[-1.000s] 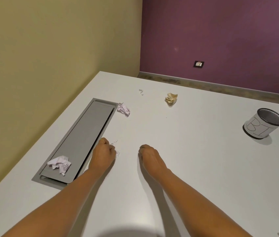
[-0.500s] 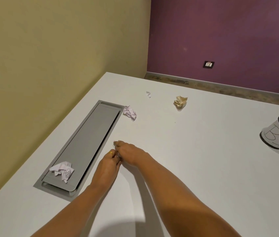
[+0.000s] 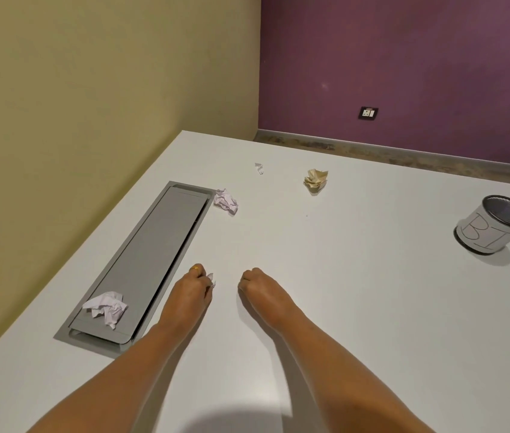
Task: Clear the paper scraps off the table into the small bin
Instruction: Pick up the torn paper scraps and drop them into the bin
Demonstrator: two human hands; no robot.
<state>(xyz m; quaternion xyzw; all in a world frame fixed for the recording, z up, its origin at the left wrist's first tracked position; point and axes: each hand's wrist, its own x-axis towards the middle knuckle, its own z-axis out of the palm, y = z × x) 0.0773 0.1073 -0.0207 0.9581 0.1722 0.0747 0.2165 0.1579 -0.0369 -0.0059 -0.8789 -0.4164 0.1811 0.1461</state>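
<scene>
**Desk:** What has changed at the white table (image 3: 356,292)?

**Photographer:** The two hands, pressed together half a second ago, have drawn apart. The left hand (image 3: 189,292) now pinches the small white bits (image 3: 211,279) that lay loose on the tabletop a second ago. The right hand (image 3: 260,289) rests knuckles-up beside it, fingers curled under. Whether it holds anything cannot be told.

**Desk:** And for the job?

**Photographer:** The loose bits look gathered and ready to carry. The small bin (image 3: 497,225) stands upright well apart from both hands, on the right side of the table.

**Desk:** The count?

**Photographer:** One bin, two hands. Four pieces lie uncollected. A white crumple (image 3: 105,307) sits on the near end of the grey hatch (image 3: 160,251), and a lilac ball (image 3: 225,201) lies just beside its far corner. A tiny white scrap (image 3: 259,168) and a beige wad (image 3: 316,180) lie farther back, near each other
</scene>
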